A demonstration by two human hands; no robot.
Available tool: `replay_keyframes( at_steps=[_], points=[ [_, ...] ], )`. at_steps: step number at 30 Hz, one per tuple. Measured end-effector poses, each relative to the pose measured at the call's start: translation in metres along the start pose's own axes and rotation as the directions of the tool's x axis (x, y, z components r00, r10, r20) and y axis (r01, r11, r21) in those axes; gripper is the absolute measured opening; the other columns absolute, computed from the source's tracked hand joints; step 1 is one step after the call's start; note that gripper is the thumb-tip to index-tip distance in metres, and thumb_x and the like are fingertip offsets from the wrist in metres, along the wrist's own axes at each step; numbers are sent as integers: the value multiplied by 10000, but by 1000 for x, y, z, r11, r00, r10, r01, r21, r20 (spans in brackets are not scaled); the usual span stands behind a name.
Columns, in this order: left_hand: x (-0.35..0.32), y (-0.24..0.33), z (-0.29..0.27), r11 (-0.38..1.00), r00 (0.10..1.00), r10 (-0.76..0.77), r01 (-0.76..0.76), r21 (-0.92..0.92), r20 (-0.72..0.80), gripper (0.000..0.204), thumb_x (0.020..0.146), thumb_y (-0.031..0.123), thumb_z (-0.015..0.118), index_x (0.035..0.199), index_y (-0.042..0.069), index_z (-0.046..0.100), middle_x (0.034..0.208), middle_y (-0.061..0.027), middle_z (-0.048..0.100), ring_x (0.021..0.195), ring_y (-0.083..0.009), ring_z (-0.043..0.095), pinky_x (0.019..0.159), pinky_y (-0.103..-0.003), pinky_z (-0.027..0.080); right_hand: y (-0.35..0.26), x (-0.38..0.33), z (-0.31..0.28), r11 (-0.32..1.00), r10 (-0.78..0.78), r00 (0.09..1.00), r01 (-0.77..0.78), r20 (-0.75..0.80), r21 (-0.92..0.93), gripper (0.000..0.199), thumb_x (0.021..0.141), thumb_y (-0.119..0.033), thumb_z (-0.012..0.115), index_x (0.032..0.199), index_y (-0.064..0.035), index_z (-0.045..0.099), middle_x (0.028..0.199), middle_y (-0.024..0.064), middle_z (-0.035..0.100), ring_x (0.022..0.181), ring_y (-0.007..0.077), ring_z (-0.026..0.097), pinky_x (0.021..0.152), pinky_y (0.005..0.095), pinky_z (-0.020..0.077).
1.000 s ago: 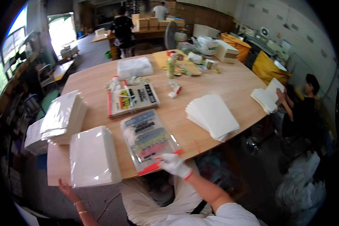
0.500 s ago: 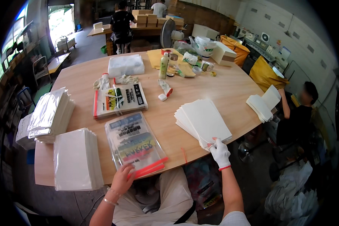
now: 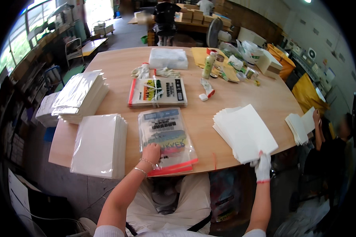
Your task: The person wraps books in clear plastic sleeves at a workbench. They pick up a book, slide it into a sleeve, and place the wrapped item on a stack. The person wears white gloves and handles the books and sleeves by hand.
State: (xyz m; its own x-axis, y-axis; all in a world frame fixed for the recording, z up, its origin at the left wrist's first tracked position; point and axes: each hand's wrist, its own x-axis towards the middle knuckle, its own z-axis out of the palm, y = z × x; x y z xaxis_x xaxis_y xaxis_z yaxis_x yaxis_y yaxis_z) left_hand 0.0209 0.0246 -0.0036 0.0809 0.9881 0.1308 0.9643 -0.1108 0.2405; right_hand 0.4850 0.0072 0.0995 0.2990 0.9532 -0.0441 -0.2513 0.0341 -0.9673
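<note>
My left hand [image 3: 151, 154], bare with bracelets at the wrist, is curled down onto a flat stack of clear printed plastic bags [image 3: 166, 122] with red edge strips. Its fingers are bunched on the top bag's film; the fingertips are partly hidden. My right hand [image 3: 261, 168] wears a white work glove that leaves some fingertips bare. It pinches the near corner of the top white sheet [image 3: 251, 132], which lies over a fanned pile of white sheets [image 3: 225, 124] at the table's front edge.
Bagged white stacks [image 3: 97, 144] stand at the left. Tied printed bags [image 3: 158, 91], loose gloves [image 3: 166, 73] and a white plastic bundle [image 3: 168, 58] lie farther back. A bottle [image 3: 209, 65] and a tub [image 3: 251, 51] stand at the far right. A person [image 3: 336, 146] handles white sheets at the right.
The view has swung left. My left hand has moved from the bags' red edge up onto their printed film and curled. My right hand has shifted the top sheet slightly right across the pile.
</note>
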Motion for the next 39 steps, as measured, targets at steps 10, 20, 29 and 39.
replay_keyframes(
  at_steps=[10,20,29,39],
  points=[
    [-11,-20,-2,968,965,167,-200,-154,-204,232,736,135,528,945,46,580,996,-165,561,945,-322,532,790,-397,453,67,-158,58,824,507,794,-560,335,81,414,769,-88,483,1157,56,459,1062,146,574,927,233,584,794,331,470],
    [-24,2,-64,370,876,-289,474,-799,385,253,832,220,511,828,-21,587,709,-168,628,584,-271,622,566,-343,501,105,-190,84,576,628,747,-635,220,514,155,846,-135,449,978,-79,506,611,14,514,437,131,450,405,284,412],
    [-83,65,-53,629,977,-194,50,-776,-94,198,814,165,522,919,4,568,805,-175,624,709,-322,610,649,-369,490,61,-233,120,797,447,890,-440,86,414,160,847,-158,490,1000,-110,496,716,-8,514,462,120,405,408,274,338],
    [-122,106,111,87,993,-56,111,-990,106,253,813,117,523,1039,9,562,996,-138,605,916,-238,585,795,-329,461,86,-244,106,700,638,761,-636,117,323,88,880,-142,489,968,-135,486,746,-16,521,495,84,434,457,284,401]
  ],
)
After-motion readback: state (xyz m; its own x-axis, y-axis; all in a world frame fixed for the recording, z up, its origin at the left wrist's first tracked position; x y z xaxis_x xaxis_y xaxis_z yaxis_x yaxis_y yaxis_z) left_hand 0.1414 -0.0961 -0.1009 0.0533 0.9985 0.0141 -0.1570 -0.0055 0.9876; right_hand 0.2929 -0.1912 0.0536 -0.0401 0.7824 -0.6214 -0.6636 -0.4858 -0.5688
